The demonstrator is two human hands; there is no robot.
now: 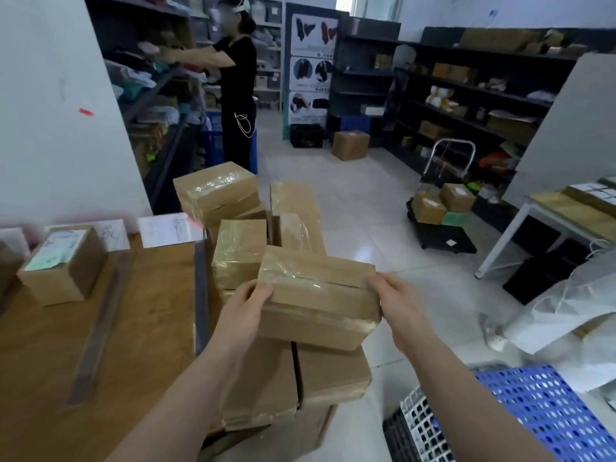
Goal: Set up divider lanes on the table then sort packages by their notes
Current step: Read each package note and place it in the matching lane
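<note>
Held package (320,295) is gripped at its two short ends, clear of the worktop (150,295) and just off its right edge, above a stack of packages (240,251) standing on the floor. Left hand (248,308) is wrapped on the left end, right hand (396,301) on the right end; fingers (383,285) are curled round the end edges, thumbs on top, so both hands are closed on the carton. Long axis is seen running left to right between the hands, roughly square to the worktop's right edge. Only tape is shown on the top face; no label can be read. The worktop lies to the left, so the left hand is judged nearer and likely to lead. One divider strip (96,331) is laid front to back mid-worktop, a second strip (201,278) along the right edge; the lane between them is headed by one of the paper notes (170,228) at the far edge. A labelled package (63,265) sits in the next lane left. To the right, room is limited by a blue crate (550,411); a lift over the right-edge strip is judged necessary.
</note>
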